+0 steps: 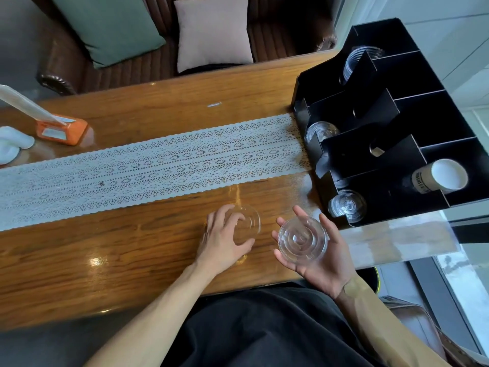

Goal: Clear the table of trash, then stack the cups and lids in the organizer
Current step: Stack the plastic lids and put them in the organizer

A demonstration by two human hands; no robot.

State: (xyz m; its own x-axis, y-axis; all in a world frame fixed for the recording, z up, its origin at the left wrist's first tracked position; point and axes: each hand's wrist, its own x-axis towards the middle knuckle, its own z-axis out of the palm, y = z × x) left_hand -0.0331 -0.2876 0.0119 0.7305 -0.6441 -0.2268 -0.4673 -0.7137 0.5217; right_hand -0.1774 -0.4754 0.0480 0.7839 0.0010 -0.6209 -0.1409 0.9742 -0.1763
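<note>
My right hand (pixel 321 263) holds a clear round lid (pixel 301 239) flat in its palm, just off the table's near right corner. My left hand (pixel 221 241) rests on the wooden table (pixel 119 250), fingers curled around a second clear lid (pixel 247 225) that lies on the wood. The black organizer (pixel 391 123) stands at the right end of the table. Its front slots hold clear lids (pixel 348 205) and more clear lids (pixel 321 131), a back slot holds clear cups (pixel 356 60), and a paper cup (pixel 439 178) lies in the near right compartment.
A white lace runner (pixel 148 165) crosses the table's middle. An orange napkin holder (pixel 62 129) and a white object (pixel 12 145) sit at the far left. A brown sofa with a green cushion (pixel 111 27) and a pale cushion (pixel 211 33) lies beyond the table.
</note>
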